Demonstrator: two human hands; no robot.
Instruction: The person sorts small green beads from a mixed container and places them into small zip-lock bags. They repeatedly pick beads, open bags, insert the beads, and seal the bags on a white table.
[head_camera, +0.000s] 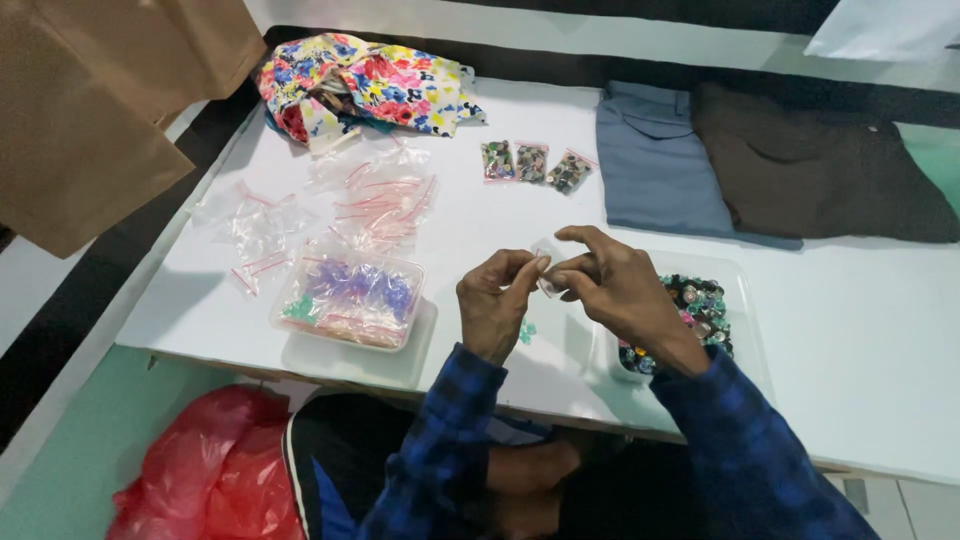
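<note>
Head view. Your left hand (497, 305) and right hand (617, 288) meet above the near edge of the white desk (860, 330), and between them they hold a small clear plastic bag (546, 276): the left fingers (527, 275) pinch one side of it and the right fingers (572, 268) are closed on the other, so neither hand is free. The bag sits in the air just over the desk, not resting on it; whether anything is inside it is too small to tell. Just beside your right wrist lies a clear tray of mixed coloured buttons (697, 312). To the left stands a clear tub of bagged purple and green pieces (352, 297), with a loose heap of empty red-strip zip bags (380, 205) beyond it. Three filled bags of buttons (533, 164) lie in a row farther back, near a floral cloth (365, 85) and two folded garments, one blue (655, 165) and one dark brown (815, 165). A few pale green pieces (526, 331) lie under your hands. Judged from this, you are handling the mouth of the bag, opening or sealing it; a steady two-sided pinch is what the move calls for.
</note>
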